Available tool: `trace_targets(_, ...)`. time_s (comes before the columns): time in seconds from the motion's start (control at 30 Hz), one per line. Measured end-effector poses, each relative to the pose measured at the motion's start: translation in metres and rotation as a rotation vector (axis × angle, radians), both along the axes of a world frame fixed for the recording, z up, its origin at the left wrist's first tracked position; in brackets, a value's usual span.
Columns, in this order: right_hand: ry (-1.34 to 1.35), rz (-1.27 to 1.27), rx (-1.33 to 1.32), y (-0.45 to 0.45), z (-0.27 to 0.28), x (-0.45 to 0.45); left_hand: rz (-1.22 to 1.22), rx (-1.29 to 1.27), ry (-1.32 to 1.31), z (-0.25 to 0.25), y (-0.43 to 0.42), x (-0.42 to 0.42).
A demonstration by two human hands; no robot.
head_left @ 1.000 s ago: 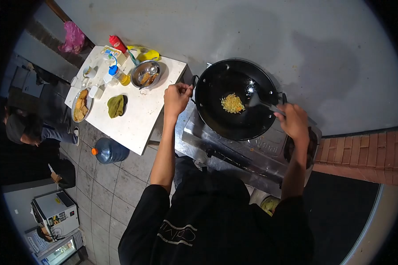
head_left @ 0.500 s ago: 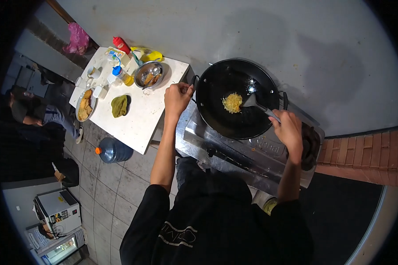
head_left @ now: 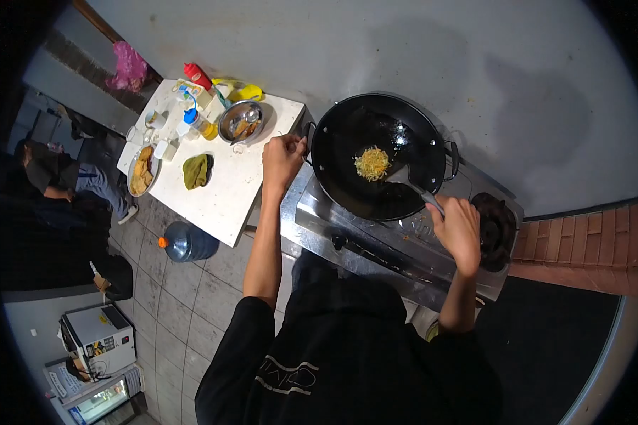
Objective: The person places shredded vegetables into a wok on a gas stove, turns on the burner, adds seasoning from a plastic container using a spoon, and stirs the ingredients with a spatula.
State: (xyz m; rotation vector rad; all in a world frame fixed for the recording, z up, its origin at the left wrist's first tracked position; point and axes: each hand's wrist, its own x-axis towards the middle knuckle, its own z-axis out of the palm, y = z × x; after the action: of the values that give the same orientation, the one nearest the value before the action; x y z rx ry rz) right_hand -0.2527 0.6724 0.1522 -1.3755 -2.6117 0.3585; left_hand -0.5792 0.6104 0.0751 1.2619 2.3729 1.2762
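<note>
A black wok with two loop handles sits on a metal gas stove. In it lies a small heap of yellowish chopped food, perhaps egg or garlic; I cannot tell which. My left hand is closed around the wok's left handle. My right hand grips the grey handle of a spatula. Its blade rests inside the wok, just right of and below the food, partly lost against the dark surface.
Left of the stove, a white table bears a metal bowl, a plate of fried food, a green cloth and bottles. A blue water jug stands on the floor. Another person sits at far left.
My right hand and the spatula have shifted slightly down and left, its blade lower beside the food. The food is a bit more gathered. My left hand stays at the handle.
</note>
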Motion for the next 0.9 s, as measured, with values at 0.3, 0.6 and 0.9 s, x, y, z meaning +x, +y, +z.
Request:
trace_targets(0.3,0.082,-0.050,0.016,-0.005,-0.025,-0.020,0.024,-0.027,-0.041,-0.003,0.000,-0.001)
trace_targets(0.6,0.030,-0.096,0.004,-0.032,-0.024,-0.040,-0.034,-0.084,-0.062,0.008,0.000,-0.006)
trace_targets(0.9,0.109,-0.177,-0.016,-0.029,-0.012,-0.065,-0.112,-0.115,-0.088,0.004,0.007,-0.023)
